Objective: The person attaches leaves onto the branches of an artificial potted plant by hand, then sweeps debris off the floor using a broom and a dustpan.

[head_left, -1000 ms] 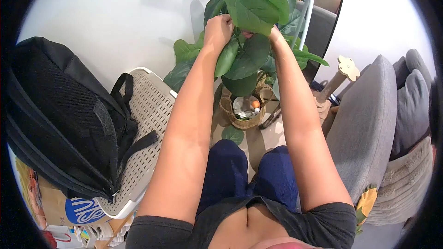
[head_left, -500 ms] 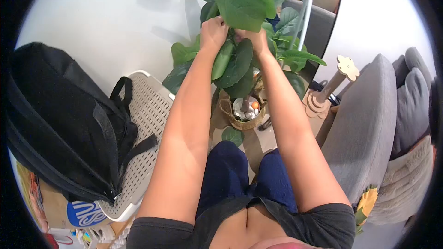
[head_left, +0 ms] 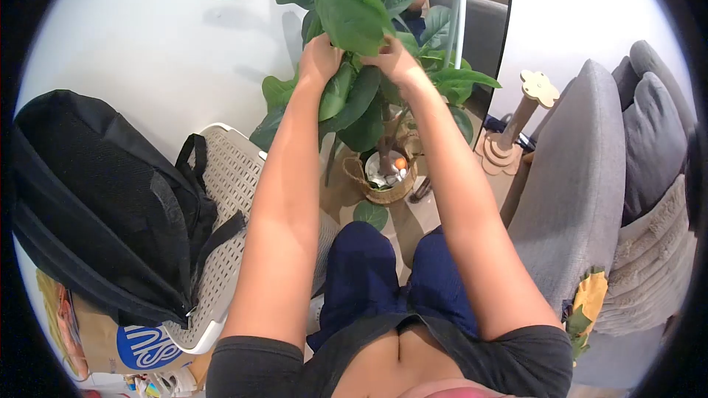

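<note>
White wall point(head_left: 140, 51) behind everything, gray sofa point(head_left: 569, 169) off to the right. Big leafy plant point(head_left: 365, 94) is dead ahead, rising out of a woven basket point(head_left: 389, 196). Up in there, left hand point(head_left: 321, 57) has its fingers curled in, right hand point(head_left: 395, 60) has them bent beside one leaf point(head_left: 351, 23). Can't tell what, if anything, either's pinching; fingertips are mostly hidden.

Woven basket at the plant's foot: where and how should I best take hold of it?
Probably by the loop handle on the left of the woven basket, coming from the near left and above: it bows outward from the rim, whereas the plant's leaves overhang the far side.
</note>
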Demonstrator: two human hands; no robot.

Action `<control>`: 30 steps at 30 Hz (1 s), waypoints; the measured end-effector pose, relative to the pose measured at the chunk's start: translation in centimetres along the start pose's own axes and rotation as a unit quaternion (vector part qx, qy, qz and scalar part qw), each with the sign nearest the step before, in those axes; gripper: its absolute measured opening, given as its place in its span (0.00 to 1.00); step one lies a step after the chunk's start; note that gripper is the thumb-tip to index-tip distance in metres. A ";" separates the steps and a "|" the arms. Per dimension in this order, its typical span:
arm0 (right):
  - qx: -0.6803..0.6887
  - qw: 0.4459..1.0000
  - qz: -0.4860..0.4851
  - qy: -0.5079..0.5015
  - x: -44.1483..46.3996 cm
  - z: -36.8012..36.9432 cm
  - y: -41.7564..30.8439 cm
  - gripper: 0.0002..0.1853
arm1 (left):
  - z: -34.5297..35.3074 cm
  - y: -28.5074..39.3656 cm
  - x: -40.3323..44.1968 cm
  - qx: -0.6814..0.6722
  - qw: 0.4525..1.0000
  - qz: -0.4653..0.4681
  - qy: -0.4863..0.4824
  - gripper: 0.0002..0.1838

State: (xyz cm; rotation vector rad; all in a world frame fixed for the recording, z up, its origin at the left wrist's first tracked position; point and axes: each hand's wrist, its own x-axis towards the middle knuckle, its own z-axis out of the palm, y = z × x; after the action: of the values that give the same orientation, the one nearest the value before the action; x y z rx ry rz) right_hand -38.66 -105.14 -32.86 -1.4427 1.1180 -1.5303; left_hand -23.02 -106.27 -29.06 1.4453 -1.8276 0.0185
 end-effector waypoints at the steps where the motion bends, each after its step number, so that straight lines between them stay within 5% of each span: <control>1: -0.002 0.997 0.070 0.029 -1.9 -1.5 -2.9 0.36 | -0.7 0.3 0.0 -0.035 0.999 0.013 -0.008 0.15; 2: 0.097 0.993 0.038 0.059 -2.4 -2.6 -3.6 0.38 | -1.1 0.6 -0.1 -0.071 0.997 0.025 -0.017 0.19; 3: 0.062 0.993 -0.014 0.098 -2.7 -3.7 -4.5 0.39 | -1.0 0.7 0.3 -0.072 0.997 0.026 -0.015 0.19; 5: -0.008 0.980 -0.150 0.132 -2.8 -4.9 -6.9 0.41 | -0.8 0.6 1.1 -0.213 0.971 0.001 0.107 0.34; 9: -0.181 0.900 -0.389 0.081 -2.8 -5.5 -12.1 0.43 | -3.8 5.4 0.0 -0.080 0.950 0.147 0.265 0.44; 12: -0.156 0.931 -0.330 0.000 -3.6 -4.7 -15.9 0.34 | -4.6 6.0 0.2 -0.031 0.941 0.199 0.271 0.33; 14: -0.147 0.938 -0.311 -0.045 -3.1 -4.5 -16.5 0.32 | -4.9 5.0 2.0 -0.141 0.944 0.224 0.195 0.22; 15: -0.179 0.938 -0.294 -0.048 -1.4 -4.2 -15.3 0.38 | -5.0 4.8 2.4 -0.281 0.931 0.170 0.160 0.17; 16: -0.210 0.936 -0.277 -0.051 -0.3 -3.9 -14.8 0.44 | -5.7 5.2 2.3 -0.281 0.931 0.171 0.160 0.17; 20: -0.212 0.904 -0.366 -0.060 1.4 -4.0 -14.2 0.43 | -7.9 3.6 3.5 -0.335 0.941 0.038 0.031 0.13; 22: -0.304 0.918 -0.251 -0.038 1.2 -4.4 -14.9 0.41 | -8.0 2.1 5.1 -0.400 0.913 -0.079 0.000 0.14; 24: -0.296 0.931 -0.209 -0.034 2.7 -4.2 -14.3 0.33 | -8.4 1.4 5.8 -0.388 0.919 -0.072 -0.024 0.15; 27: -0.236 0.915 -0.326 -0.044 3.3 -4.9 -14.1 0.15 | -8.7 1.0 5.9 -0.427 0.902 -0.032 -0.064 0.16; 30: -0.248 0.860 -0.423 -0.143 5.2 -6.4 -13.3 0.10 | -8.3 1.4 5.3 -0.467 0.882 -0.028 -0.062 0.16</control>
State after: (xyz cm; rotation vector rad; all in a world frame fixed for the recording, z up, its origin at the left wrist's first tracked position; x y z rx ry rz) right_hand -44.91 -104.72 -18.49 -2.6739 0.7348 -1.5213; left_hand -19.72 -106.28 -19.64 0.7961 -1.5195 -0.8842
